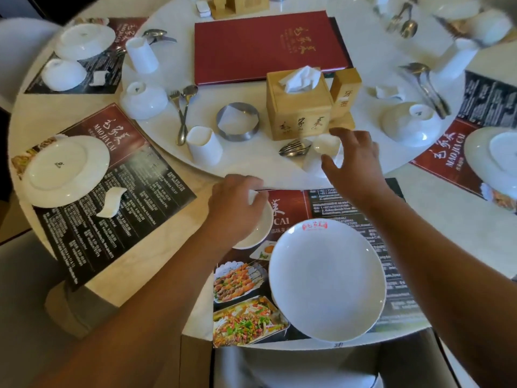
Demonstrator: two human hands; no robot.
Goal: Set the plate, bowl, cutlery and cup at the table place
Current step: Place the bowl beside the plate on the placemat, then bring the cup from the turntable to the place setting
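One plate (327, 278) on near placemat (291, 204), one bowl (260, 232) just far-left of it, rim gripped by left hand (235, 203), right hand (355, 163) spread wide over one cup (326, 144), holding nothing, two cutlery pieces (295, 148) left of cup.

Left hand (235, 208) grips bowl (258, 235); right hand (353, 166) hovers by cup (326, 145).

"MAO JIA CAI" stands in white capitals on the red band of the left placemat (117, 219) and of the right placemat (436, 163). On the near placemat (307, 203) only "CAI" shows, just right of the bowl (251, 238). The wooden toothpick holder (345, 88) reads "牙签". The plate (327, 275) bears a red stamp at its upper rim, too blurred to read.
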